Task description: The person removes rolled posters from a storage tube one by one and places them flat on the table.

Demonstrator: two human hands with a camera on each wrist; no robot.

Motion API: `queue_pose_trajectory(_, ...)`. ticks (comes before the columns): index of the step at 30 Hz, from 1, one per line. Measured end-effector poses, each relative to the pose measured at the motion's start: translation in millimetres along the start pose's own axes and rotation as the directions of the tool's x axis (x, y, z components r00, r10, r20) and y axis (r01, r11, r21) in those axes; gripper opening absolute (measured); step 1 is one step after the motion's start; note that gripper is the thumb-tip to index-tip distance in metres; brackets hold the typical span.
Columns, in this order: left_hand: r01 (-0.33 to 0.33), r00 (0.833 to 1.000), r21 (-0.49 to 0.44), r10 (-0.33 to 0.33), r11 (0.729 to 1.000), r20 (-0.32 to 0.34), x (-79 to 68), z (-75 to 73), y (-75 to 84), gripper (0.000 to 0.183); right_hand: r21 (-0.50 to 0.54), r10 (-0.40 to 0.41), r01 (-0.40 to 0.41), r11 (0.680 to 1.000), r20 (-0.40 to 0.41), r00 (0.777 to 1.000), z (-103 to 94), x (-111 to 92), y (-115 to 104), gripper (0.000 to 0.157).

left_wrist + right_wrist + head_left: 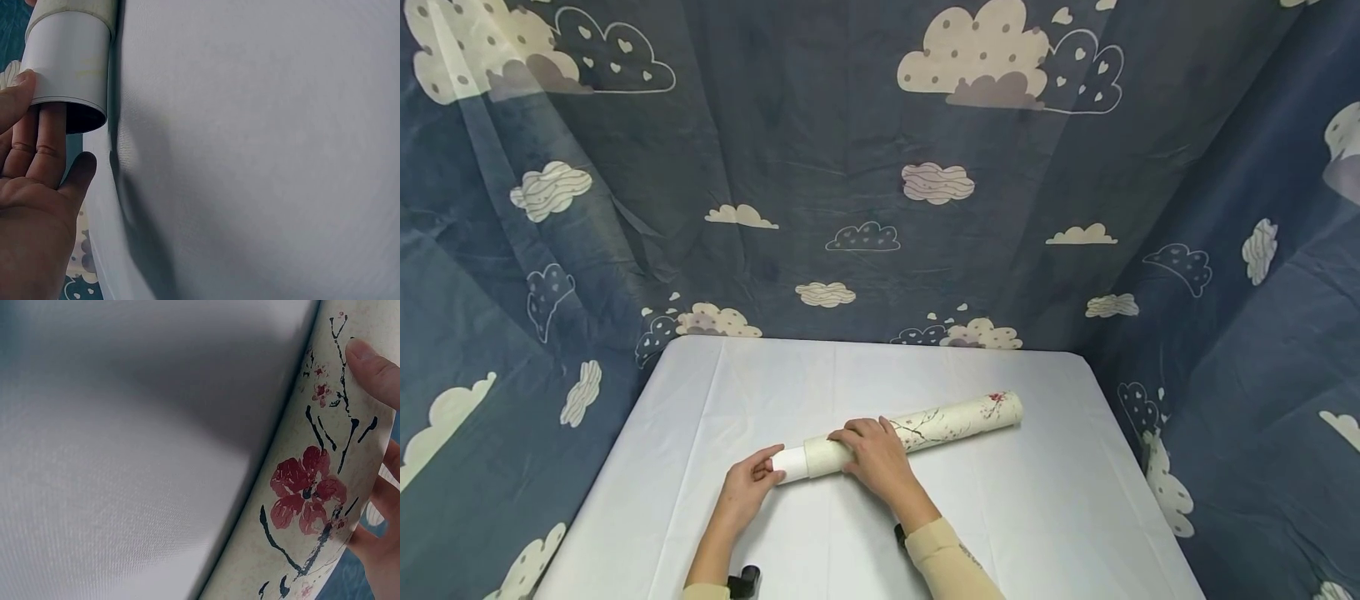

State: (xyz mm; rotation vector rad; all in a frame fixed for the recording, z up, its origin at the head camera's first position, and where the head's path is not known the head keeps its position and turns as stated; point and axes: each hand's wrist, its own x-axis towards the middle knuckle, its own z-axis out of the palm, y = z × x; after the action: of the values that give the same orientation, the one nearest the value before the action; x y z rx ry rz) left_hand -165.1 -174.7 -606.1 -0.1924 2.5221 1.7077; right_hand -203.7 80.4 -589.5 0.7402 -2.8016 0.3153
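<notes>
A long cream cardboard tube (962,422), printed with dark branches and red blossoms, lies slanted on the white table. From its left end sticks a short white inner tube (791,465), whose open, dark mouth shows in the left wrist view. My left hand (747,493) pinches that rim, thumb on the outside wall and some fingers inside the mouth. Over the cream tube near its left part, my right hand (878,460) grips it with thumb and fingers on opposite sides. A large red blossom (308,489) shows beside this hand in the right wrist view.
The white-covered table (1045,500) has rounded far corners. Dark blue cloud-printed cloth (850,150) hangs behind it and at both sides. A black wrist strap piece (745,582) sits at the left wrist.
</notes>
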Motion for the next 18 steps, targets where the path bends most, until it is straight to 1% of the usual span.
queue_pose_trajectory(7, 0.005, 1.000, 0.009, -0.005, 1.000, -0.014, 2.9, -0.9, 1.2, 0.044, 0.000, 0.008, -0.008, 1.000, 0.007, 1.000, 0.7, 1.6, 3.4, 0.055)
queue_pose_trajectory(18, 0.013, 1.000, 0.022, -0.013, 1.000, -0.025, 1.7, -1.3, -2.5, 0.043, 0.010, 0.014, -0.014, 1.000, 0.004, 1.000, -0.1, -2.9, 7.6, 0.054)
